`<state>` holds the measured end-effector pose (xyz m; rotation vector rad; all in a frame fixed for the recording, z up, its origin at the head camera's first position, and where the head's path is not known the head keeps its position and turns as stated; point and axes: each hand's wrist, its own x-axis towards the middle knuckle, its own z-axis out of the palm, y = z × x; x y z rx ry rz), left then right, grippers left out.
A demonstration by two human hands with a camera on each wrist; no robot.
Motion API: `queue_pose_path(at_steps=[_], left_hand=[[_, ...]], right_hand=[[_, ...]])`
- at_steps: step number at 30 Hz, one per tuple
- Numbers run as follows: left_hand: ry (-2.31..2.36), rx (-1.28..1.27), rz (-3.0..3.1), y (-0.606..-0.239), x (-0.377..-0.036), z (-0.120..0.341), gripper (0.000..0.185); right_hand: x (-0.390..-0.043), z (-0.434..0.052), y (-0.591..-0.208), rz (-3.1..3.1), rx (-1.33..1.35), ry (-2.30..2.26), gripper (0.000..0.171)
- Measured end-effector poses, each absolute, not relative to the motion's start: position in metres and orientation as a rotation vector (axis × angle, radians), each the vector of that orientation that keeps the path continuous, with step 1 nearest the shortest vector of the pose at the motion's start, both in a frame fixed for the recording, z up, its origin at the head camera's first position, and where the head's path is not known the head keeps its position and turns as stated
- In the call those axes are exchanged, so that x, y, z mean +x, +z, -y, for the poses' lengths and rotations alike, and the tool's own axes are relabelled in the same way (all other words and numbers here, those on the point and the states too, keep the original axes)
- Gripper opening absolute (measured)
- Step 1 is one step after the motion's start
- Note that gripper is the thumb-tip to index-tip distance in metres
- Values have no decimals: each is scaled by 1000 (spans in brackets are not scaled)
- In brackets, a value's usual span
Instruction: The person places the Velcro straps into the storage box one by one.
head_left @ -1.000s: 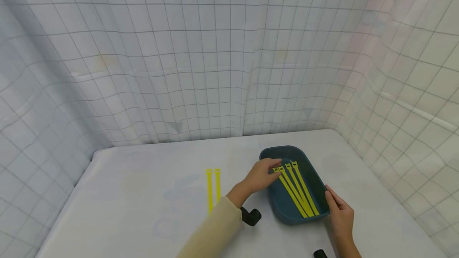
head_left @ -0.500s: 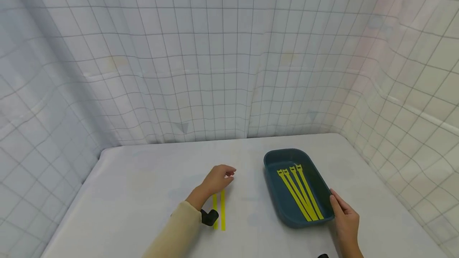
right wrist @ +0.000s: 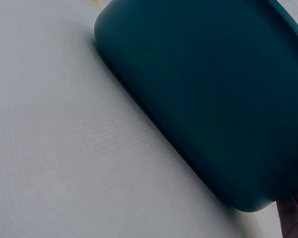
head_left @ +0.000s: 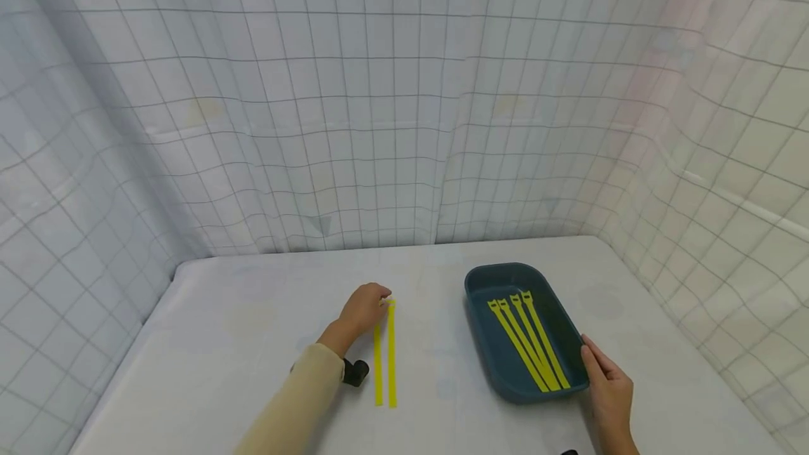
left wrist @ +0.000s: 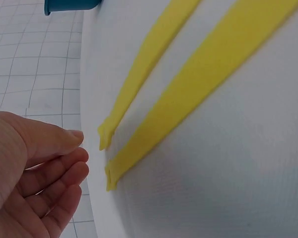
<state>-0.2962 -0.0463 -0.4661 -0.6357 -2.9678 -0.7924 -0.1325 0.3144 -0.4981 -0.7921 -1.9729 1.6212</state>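
Two yellow straps with slotted heads lie side by side on the white table: the left strap (head_left: 378, 374) and the right strap (head_left: 392, 360). My left hand (head_left: 364, 309) is over their head ends, partly hiding the left one. In the left wrist view its fingers (left wrist: 64, 171) are loosely bent, with nothing between them and the thumb, a little apart from the strap heads. At the right stands a dark teal tray (head_left: 496, 353) with several similar straps (head_left: 529, 343) in it, fanned out. My right hand (head_left: 608, 388) grips the tray's near right rim, thumb on top.
A white cloth covers the table (head_left: 253, 371). White grid-patterned curtains (head_left: 379, 104) enclose it at the back and both sides. A black wrist device (head_left: 356, 372) sits under my left sleeve, close to the straps.
My left hand has gone from above the tray, leftward to the two straps on the table. The right hand stays on the tray rim. The view shifted slightly.
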Motion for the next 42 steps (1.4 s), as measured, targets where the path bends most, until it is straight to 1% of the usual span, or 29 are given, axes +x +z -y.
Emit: queue_pose_path(at_steps=[8, 17, 24, 32, 39, 42], left_hand=[[-641, -646, 3090, -465, -301, 45, 31], [-640, -682, 3095, -466, -306, 43, 36], [-584, -710, 3071, -465, -304, 38, 30], [-577, -668, 3055, -463, -302, 36, 27], [-639, -624, 2962, -473, -306, 37, 11], [-671, -610, 2940, -477, -309, 37, 7]], right_hand=[[-132, -316, -499, 1970, -777, 1646, 57], [-133, -315, -500, 1931, -777, 1663, 56], [-133, -315, -499, 1940, -791, 1649, 56], [-133, -314, -497, 1940, -778, 1639, 55], [-133, -315, -498, 1950, -777, 1634, 55], [-133, -316, -499, 1947, -774, 1640, 55]])
